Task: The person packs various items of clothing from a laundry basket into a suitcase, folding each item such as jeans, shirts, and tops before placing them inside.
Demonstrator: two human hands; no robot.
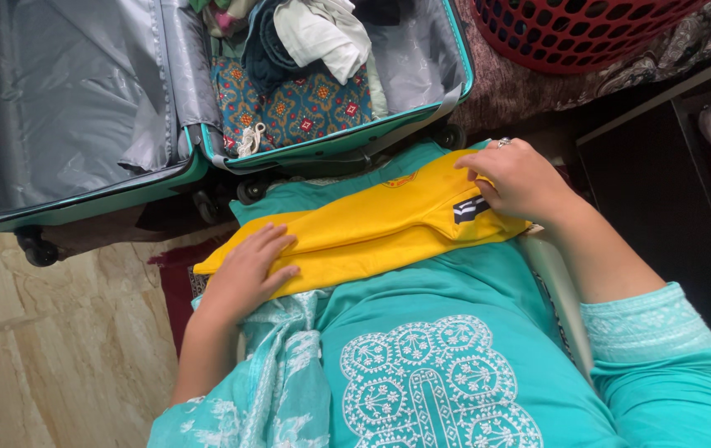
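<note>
My embroidered turquoise tunic (438, 365) fills the lower frame. On it my left hand (248, 270) presses flat, fingers spread, on the folded yellow cotton shirt (364, 232) at centre; my right hand (517, 178) pinches its right end. The open teal suitcase (331, 145) lies above.

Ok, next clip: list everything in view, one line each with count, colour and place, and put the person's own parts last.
folded garment: one, yellow with a dark patch, across the lap
suitcase: one, teal shell with grey lining, lying open on the floor ahead
packed clothes: a pile, patterned blue, white and dark, in the suitcase's right half
laundry basket: one, red, top right
floor: beige marble, lower left
rug: maroon, under the knees
left hand: flat on the garment's left end
right hand: pinching the garment's right end, ring on one finger
</note>
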